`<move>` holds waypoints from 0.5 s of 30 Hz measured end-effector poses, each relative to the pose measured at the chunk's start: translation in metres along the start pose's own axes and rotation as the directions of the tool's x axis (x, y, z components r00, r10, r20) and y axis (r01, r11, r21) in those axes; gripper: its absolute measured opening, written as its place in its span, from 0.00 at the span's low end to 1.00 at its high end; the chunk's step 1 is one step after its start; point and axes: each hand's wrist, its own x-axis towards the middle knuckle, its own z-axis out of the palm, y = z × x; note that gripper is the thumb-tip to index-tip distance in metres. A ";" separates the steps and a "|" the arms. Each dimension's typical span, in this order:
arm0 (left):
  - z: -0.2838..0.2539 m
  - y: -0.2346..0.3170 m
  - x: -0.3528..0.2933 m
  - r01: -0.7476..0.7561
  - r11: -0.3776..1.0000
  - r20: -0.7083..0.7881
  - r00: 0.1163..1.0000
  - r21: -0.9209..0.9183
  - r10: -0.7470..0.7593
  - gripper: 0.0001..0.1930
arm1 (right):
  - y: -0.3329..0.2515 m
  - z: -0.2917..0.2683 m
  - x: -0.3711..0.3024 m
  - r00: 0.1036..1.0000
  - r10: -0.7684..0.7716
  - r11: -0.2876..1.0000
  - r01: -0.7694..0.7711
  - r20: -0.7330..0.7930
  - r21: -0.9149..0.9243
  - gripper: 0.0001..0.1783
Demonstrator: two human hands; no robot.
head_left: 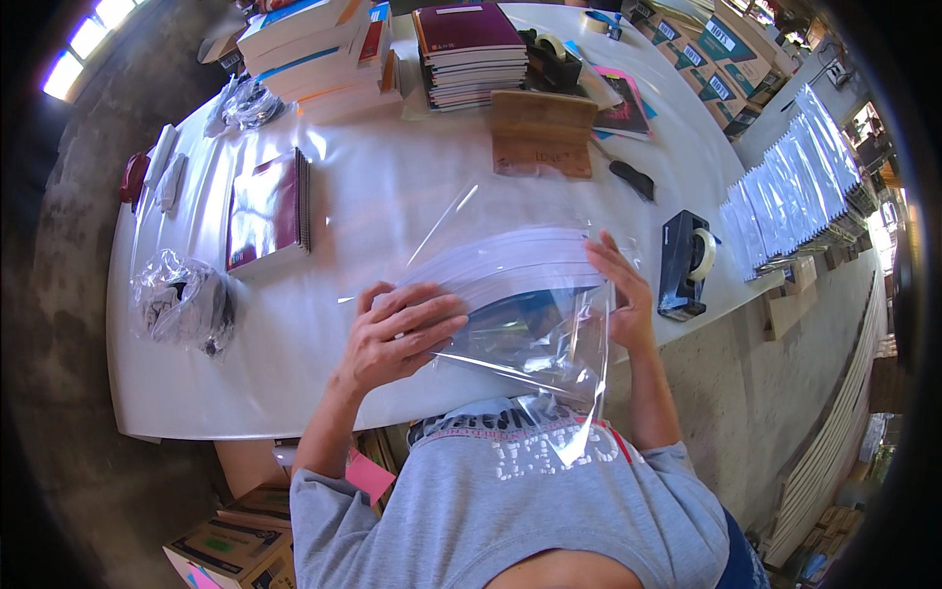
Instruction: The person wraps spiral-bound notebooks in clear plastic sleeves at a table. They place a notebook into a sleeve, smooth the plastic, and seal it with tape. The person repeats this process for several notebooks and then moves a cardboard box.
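Observation:
Over the table's near edge I hold a stack of books (520,260), its white page edges bowed upward and a dark blue cover partly showing below. A transparent plastic bag (549,358) lies around the stack, its loose film hanging toward my shirt. My left hand (407,329) is closed on the left end, fingers across the film. At the right end, my right hand (623,290) grips stack and film between fingers and thumb; the thumb is partly behind the plastic. How far the books sit inside the bag is hard to tell through the glare.
On the white table (294,378) are a maroon book pile (265,211), crumpled plastic (182,299) and a black tape dispenser (684,265). Farther back stand tall book stacks (471,54), a wooden block (542,133) and a dark-handled tool (633,181). Plastic-wrapped packs (795,187) line the right.

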 end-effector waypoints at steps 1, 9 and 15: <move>-0.003 -0.002 0.005 0.024 0.999 0.095 0.995 -0.041 -0.020 0.29 | -0.001 -0.004 0.004 0.999 -0.002 1.000 0.003 0.039 -0.029 0.34; -0.032 -0.008 0.069 0.024 0.965 0.525 0.843 -0.261 0.121 0.47 | -0.059 -0.005 0.045 0.908 0.134 0.861 0.091 0.396 -0.500 0.41; -0.025 -0.009 0.085 0.001 0.979 0.604 0.787 -0.206 0.126 0.58 | -0.077 0.002 0.039 0.860 0.295 0.837 -0.023 0.416 -0.546 0.43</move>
